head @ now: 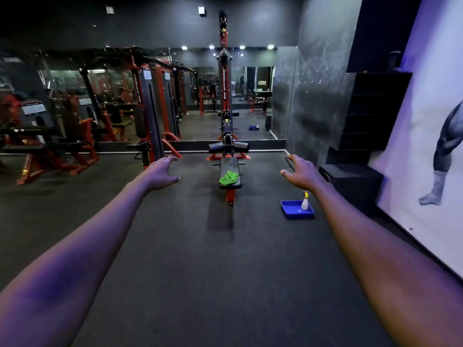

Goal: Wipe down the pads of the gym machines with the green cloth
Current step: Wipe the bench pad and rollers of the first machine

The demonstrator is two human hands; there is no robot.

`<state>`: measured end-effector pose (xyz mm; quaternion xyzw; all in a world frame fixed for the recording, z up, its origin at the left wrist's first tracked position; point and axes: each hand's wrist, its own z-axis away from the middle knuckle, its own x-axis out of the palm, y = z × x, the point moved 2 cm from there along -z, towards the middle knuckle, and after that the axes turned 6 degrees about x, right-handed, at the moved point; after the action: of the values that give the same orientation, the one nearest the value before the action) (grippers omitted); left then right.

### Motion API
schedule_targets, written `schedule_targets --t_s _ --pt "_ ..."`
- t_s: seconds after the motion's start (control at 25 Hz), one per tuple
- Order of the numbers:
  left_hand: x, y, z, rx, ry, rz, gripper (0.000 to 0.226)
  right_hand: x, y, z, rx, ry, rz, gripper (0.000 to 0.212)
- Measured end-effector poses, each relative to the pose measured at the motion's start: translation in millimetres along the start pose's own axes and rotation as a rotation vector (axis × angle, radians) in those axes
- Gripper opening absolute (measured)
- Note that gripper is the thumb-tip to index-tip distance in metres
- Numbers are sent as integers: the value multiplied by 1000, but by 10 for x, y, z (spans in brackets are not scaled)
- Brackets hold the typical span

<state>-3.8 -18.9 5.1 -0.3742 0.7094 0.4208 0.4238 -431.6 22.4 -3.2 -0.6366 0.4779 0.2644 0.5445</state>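
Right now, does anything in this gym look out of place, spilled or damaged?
Nothing looks spilled or damaged. The green cloth lies crumpled on the near end of the bench pad, and the spray bottle stands in a blue tray on the floor.

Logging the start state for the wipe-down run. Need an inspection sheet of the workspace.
Surface: dark rubber floor.
Job's things: green cloth lies crumpled on the near end of the bench pad; roller pads are beyond it.
Clutter: spray bottle stands in a blue tray on the floor, right of the bench.
Grippers: left hand and right hand are open, stretched forward, holding nothing.
Cables: nothing seen.
Surroundings: red machines at left, mirror ahead, mural at right.
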Motion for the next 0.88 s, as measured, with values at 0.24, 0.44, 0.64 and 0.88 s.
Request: schedule_targets --t_s 0.24,0.44,0.64,0.88 --pt "238 -464 -1202 -63 -19 4 71 412 -115 -1288 20 -33 -41 65" --pt "452 -904 -2281 -59 6 21 70 792 -110 -2435 30 -47 -48 63" --pt "781 -1394 -3399 -31 -30 36 70 1402 -224 -3451 14 -102 -55 64" --pt "1176 -2069 -4769 -3 -53 64 72 2041 -324 -4738 45 -112 -15 67"
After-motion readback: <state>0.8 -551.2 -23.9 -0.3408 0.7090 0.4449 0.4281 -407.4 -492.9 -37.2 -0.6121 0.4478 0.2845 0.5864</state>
